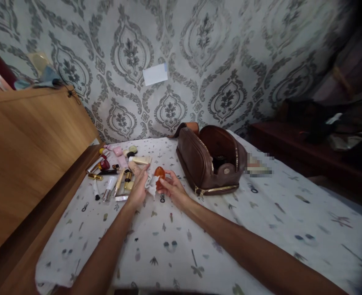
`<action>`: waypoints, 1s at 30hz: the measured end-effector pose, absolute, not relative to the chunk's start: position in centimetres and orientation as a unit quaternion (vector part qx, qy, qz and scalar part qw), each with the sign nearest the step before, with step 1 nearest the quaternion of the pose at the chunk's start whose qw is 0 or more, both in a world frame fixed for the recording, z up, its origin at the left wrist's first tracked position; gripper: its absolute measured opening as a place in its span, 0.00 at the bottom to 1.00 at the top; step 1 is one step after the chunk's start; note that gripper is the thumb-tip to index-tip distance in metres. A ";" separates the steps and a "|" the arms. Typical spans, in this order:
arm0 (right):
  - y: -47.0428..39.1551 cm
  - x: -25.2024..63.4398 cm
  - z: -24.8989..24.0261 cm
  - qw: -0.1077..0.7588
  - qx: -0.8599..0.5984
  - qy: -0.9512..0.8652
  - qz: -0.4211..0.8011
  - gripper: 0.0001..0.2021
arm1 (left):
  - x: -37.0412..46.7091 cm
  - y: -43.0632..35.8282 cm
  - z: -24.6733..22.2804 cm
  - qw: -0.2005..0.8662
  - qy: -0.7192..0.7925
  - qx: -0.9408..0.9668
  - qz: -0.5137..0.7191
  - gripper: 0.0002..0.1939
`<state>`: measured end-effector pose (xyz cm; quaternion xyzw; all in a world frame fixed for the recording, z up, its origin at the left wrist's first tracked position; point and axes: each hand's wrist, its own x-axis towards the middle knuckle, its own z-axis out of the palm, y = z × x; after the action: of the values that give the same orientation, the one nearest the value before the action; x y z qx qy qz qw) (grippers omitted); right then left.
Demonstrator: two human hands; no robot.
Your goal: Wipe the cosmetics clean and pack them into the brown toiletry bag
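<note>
At center frame, our right fingers [168,185] grip an orange container [159,172], our left fingers [141,178] a white tissue [151,185] beside it; a steady hold seems wise.

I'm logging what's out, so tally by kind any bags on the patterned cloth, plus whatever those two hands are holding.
Brown bag: 1
Orange object, in the right hand: 1
White tissue, in the left hand: 1
Total: 3
</note>
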<state>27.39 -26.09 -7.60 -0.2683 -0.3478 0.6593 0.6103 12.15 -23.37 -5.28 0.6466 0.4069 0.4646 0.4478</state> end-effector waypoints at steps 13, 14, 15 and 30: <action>-26.3 27.3 -7.7 0.595 -0.284 -0.427 0.619 0.23 | 12.1 -24.0 -4.5 0.234 0.426 0.807 0.336 0.20; -26.3 27.3 -7.7 0.596 -0.289 -0.426 0.616 0.24 | 12.0 -24.0 -4.2 0.238 0.420 0.810 0.334 0.19; -26.4 27.3 -7.5 0.595 -0.294 -0.424 0.616 0.25 | 12.0 -24.0 -3.9 0.244 0.414 0.812 0.331 0.17; -27.0 28.1 -6.6 0.590 -0.324 -0.297 0.677 0.26 | 11.1 -23.6 -3.8 0.296 0.406 0.780 0.373 0.21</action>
<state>28.06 -26.97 -6.58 -0.3239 -0.2967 0.6772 0.5903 11.11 -23.63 -3.79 0.7802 0.4058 0.3731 0.2957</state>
